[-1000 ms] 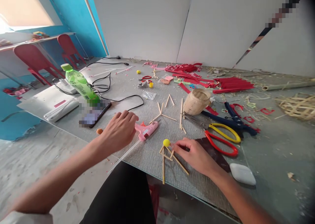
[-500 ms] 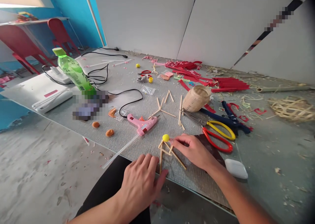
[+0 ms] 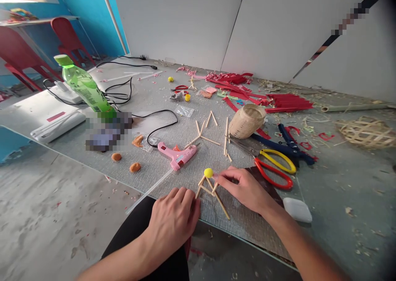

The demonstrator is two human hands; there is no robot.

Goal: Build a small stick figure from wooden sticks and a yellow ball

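Note:
A small stick figure (image 3: pixel 206 189) made of thin wooden sticks, with a yellow ball (image 3: pixel 208 173) as its head, stands tilted at the table's near edge. My right hand (image 3: pixel 244 189) pinches it at the arm stick beside the ball; its fingertips partly hide the contact. My left hand (image 3: pixel 176 213) is closed, fingers curled and thumb drawn in, at the lower end of the figure's left leg, which disappears behind the fingers. The other leg slants down to the right. Beyond the figure lies a pink glue gun (image 3: pixel 177 155) with a clear glue stick (image 3: pixel 150 191) in it.
Scissors (image 3: pixel 275 167) with red and yellow handles lie by blue pliers (image 3: pixel 291 147) and a bamboo cup (image 3: pixel 247 121). A white case (image 3: pixel 297 209) is right of my wrist. Loose sticks (image 3: pixel 201 134), a green bottle (image 3: pixel 88 91), and red strips (image 3: pixel 287 102) are farther off.
My left thumb has drawn in toward the fingers. The figure's left leg now slants toward my left hand, and the other leg's foot has shifted slightly left. My right hand barely moved.

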